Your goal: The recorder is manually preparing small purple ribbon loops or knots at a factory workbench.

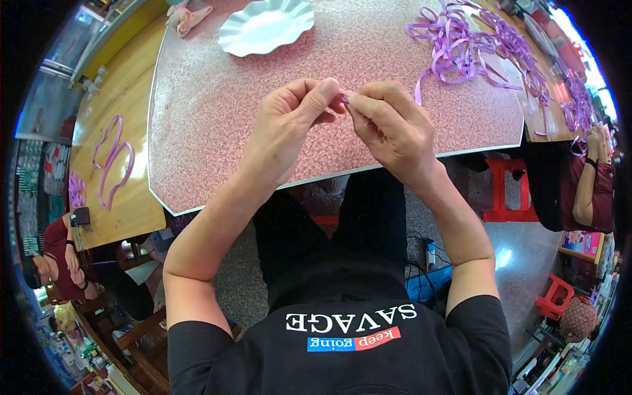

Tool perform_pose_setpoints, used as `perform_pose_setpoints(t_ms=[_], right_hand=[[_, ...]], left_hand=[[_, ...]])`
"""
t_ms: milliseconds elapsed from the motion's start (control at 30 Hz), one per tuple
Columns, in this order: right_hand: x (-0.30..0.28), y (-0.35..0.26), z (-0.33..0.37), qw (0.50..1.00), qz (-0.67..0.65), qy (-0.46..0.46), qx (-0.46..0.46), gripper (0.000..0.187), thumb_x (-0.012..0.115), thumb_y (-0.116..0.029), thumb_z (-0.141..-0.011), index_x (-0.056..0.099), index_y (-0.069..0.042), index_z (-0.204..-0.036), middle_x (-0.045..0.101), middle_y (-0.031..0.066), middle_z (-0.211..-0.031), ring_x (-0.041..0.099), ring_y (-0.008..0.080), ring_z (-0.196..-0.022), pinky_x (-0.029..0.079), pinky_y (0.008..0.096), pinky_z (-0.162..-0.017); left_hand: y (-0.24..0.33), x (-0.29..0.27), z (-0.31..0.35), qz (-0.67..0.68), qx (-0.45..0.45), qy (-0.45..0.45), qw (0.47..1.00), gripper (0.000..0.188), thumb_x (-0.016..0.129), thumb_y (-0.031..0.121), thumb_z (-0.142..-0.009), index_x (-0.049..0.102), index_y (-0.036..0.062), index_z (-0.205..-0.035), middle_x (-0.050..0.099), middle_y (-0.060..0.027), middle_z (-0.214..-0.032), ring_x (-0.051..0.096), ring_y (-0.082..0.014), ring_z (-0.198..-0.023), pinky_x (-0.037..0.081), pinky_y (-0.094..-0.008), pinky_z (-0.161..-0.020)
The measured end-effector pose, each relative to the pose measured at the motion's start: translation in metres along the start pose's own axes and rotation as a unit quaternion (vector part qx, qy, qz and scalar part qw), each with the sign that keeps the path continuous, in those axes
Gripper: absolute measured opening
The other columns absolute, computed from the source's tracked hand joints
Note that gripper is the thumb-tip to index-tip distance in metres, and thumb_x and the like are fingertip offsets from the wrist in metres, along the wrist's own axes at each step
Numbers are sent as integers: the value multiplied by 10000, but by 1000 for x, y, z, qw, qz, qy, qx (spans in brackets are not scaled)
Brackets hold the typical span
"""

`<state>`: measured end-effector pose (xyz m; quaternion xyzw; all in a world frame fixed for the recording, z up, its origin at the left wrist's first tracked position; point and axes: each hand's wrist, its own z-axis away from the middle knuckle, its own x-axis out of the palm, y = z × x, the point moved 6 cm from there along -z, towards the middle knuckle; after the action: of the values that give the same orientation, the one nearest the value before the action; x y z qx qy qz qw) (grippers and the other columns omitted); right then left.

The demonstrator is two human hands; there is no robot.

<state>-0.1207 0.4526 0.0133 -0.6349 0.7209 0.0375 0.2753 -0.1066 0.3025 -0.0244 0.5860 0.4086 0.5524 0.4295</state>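
Note:
My left hand and my right hand meet fingertip to fingertip above the speckled pink tabletop. Both are closed in a pinch around a small dark purple piece. Only a sliver of it shows between the fingers, so its full shape is hidden. To the right of my hands, a tangled heap of purple ribbon lies on the tabletop, with one loose end hanging toward me. Beyond my hands, at the far side, sits a white plate with a wavy rim.
A crumpled pale pink cloth lies at the far left corner. The wooden table on the left carries a loose purple ribbon loop. People sit at both sides; more ribbon lies near the right one. A red stool stands right.

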Motion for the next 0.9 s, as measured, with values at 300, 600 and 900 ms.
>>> perform_pose_setpoints(t_ms=[300,600,900], right_hand=[[2,0,0,999,38,7,4,169,721,64,-774,680,25,-934,640,105,-857,632,195,-666,511,298,-538],[-1,4,-5,990,-50,-29,131,69,686,24,-833,668,30,-898,642,80,-843,601,121,-652,485,256,-538],[5,18,5,923,-204,-47,324,56,632,-51,-907,635,-4,-876,580,-20,-787,504,21,-680,405,182,-590]], left_hand=[[10,7,5,-167,157,50,972,133,656,45,-918,655,-20,-1034,614,-41,-958,606,-73,-846,509,-211,-744],[2,1,0,-205,101,76,971,73,655,47,-869,597,5,-885,594,-24,-877,582,-78,-810,502,-229,-727],[13,9,-1,-320,276,28,906,137,696,22,-807,593,12,-897,602,-58,-861,604,-145,-785,507,-277,-716]])
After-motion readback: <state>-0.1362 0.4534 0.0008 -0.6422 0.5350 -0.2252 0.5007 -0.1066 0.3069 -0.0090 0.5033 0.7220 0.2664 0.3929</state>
